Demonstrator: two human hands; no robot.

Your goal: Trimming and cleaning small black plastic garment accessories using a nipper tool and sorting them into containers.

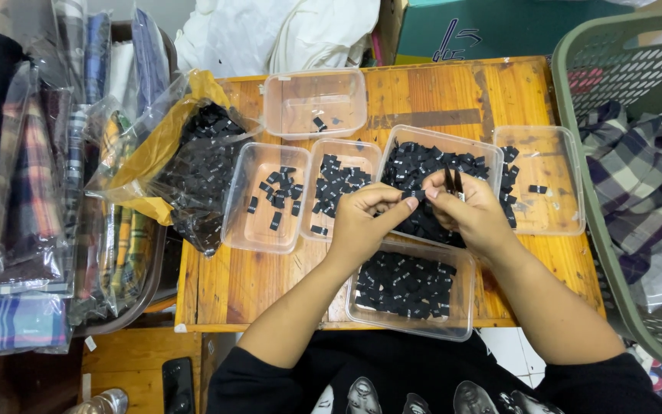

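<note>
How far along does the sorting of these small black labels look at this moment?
Partly done. Sorted so far: the near tub is well filled, two tubs hold some labels, two more hardly any. In hand: left hand and right hand, holding small black snips, pinch one label. Left: the heaped tub and open bag.

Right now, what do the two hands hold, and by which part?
Both hands, left and right, pinch one small black label by its ends. The right also holds scissors by the handles.
</note>
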